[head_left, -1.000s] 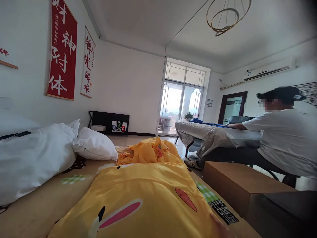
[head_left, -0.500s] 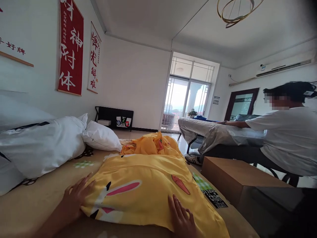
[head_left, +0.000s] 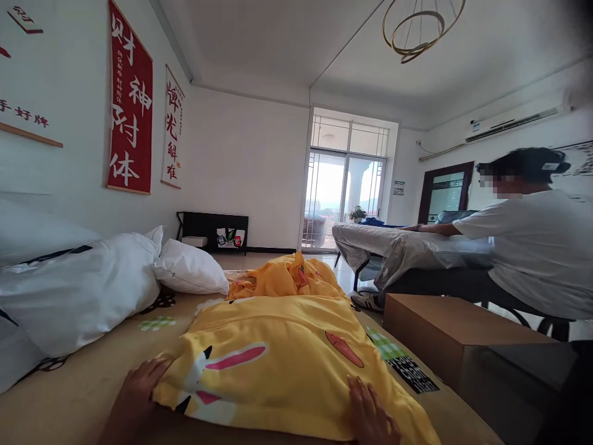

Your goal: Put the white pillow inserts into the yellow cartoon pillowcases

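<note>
A yellow pillowcase (head_left: 278, 364) printed with a white rabbit and orange carrots lies spread before me; whether anything is inside I cannot tell. My left hand (head_left: 138, 389) rests at its near left edge, fingers stretched out and the palm low by the bed. On the pillowcase's near right part lies my right hand (head_left: 370, 411), fingers extended and flat on the cloth. Beyond the pillowcase, a heap of crumpled yellow-orange cloth (head_left: 282, 275) with a similar print sits on the bed.
White pillows (head_left: 92, 284) line the left side of the beige bed sheet (head_left: 60, 402). A cardboard box (head_left: 458, 321) stands at the right. Behind it, a person in a white shirt (head_left: 532, 247) leans over a plastic-covered table (head_left: 398, 241). A black bench (head_left: 213, 232) is by the far wall.
My right hand has slid to the right across the pillowcase. My left hand has moved slightly down along the left edge. The view has shifted a little.
</note>
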Available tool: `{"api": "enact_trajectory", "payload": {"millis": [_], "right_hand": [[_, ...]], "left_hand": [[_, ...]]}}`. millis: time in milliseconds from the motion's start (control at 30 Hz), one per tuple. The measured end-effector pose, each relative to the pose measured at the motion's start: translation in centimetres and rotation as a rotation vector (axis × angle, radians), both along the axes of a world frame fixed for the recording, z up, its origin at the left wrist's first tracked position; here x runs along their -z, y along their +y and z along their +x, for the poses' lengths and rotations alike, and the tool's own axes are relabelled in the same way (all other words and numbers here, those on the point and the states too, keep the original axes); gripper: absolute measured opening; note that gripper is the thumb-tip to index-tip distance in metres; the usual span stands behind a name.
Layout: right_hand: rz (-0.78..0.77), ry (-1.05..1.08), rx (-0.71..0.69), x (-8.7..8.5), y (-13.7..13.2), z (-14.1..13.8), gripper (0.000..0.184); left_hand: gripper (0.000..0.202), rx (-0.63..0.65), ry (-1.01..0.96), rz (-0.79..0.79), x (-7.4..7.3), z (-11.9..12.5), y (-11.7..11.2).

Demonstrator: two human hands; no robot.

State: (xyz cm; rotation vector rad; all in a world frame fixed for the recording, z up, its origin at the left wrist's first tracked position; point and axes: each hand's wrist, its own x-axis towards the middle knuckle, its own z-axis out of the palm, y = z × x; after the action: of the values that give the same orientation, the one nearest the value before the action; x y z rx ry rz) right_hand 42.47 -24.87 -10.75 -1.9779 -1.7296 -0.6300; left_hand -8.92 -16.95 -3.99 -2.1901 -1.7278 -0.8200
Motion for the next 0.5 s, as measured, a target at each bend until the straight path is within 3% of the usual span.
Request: {"api": "enact_trajectory", "payload": {"millis": [67, 133, 267, 367, 433, 500], "right_hand": [[-0.027, -0.036, 0.032, -1.9, 0.6, -1.8, 0.072], [-0.078, -0.069, 0.076, -4.2, 1.0, -1.6, 0.064], [-0.087, -0.201, 0.155, -7.2, 1.2, 1.9, 0.041], [-0.062, -0.29, 0.12, -9.2, 0.9, 4.5, 0.033], [0.003, -0.359, 0.12, -11.8, 0.8, 5.4, 0.029], [0.094, -0.472, 0.146, -15.9, 0.7, 5.6, 0.026]], "left_hand": [[0.042, -0.01, -0.072, 0.053, -2.1, 0.8, 0.3], [0.04, -0.005, -0.114, 0.14, -4.4, 1.4, 0.4], [0.035, -0.001, -0.099, 0.395, -9.0, 1.9, 0.2], [0.027, -0.014, -0.093, 0.62, -12.5, 2.1, -0.2], [0.025, -0.046, -0.116, 0.759, -14.9, 2.4, -0.4], [0.025, -0.12, -0.176, 0.854, -17.6, 2.5, -0.4]]}}
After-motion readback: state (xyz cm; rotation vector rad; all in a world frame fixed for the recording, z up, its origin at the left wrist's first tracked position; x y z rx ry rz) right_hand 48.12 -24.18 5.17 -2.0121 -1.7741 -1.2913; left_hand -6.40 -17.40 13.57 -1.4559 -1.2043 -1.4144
